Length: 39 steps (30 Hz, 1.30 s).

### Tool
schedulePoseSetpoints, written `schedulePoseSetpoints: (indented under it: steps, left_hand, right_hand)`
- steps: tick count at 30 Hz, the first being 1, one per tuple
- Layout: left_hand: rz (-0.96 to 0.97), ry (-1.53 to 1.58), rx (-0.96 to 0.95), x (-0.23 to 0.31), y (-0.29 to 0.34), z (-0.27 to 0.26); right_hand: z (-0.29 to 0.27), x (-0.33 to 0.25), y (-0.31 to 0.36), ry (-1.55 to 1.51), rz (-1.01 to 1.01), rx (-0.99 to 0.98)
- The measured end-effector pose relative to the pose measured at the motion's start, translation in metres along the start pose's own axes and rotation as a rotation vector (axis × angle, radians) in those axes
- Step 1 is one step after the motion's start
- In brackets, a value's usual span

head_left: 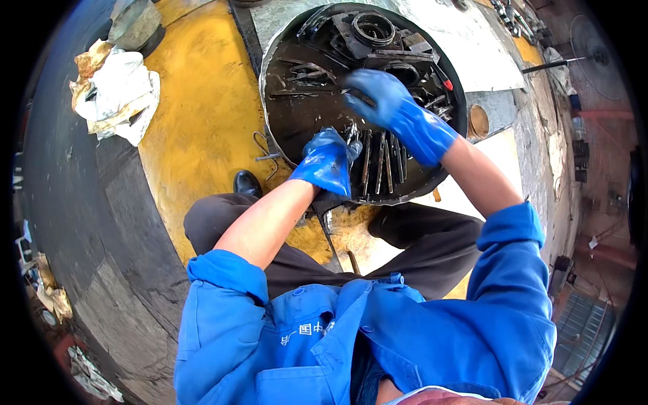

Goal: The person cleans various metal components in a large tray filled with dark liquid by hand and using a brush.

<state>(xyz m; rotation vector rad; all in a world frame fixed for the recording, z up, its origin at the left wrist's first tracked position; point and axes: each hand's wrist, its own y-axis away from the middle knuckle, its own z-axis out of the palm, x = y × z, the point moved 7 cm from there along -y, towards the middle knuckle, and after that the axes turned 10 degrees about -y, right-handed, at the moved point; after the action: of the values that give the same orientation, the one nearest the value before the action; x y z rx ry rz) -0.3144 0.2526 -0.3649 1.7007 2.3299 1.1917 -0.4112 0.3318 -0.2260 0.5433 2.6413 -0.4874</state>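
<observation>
The left hand point(327, 155) and right hand point(385, 98) are covered by glossy blue gloves point(424, 131). A blue jacket point(445, 344) is worn, its sleeves point(229, 273) rolled up, white lettering point(304, 331) printed above a chest pocket point(290, 385). Dark trousers point(435, 246) and a shiny black shoe point(248, 183) are also worn.

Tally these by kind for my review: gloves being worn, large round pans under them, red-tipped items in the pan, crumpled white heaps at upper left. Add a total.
Blue gloves: 2
Large round pan: 1
Red-tipped item: 1
Crumpled white heap: 1
Total: 5
</observation>
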Motion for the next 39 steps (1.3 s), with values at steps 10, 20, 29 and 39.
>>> schedulePoseSetpoints:
  steps: [10, 20, 29, 39]
  left_hand:
    - [0.042, -0.122, -0.116, 0.006, 0.014, -0.012]
    - [0.034, -0.055, -0.058, -0.008, 0.007, -0.007]
    - [-0.064, 0.401, -0.059, -0.021, -0.013, 0.012]
    - [-0.283, 0.589, -0.081, -0.052, -0.024, 0.011]
  right_hand:
    - [0.097, 0.06, -0.112, 0.106, 0.587, -0.327]
    - [0.101, 0.047, -0.121, 0.189, 0.549, -0.363]
    - [0.107, 0.061, -0.096, -0.028, 0.584, -0.39]
    - [0.11, 0.057, -0.101, -0.044, 0.612, -0.274]
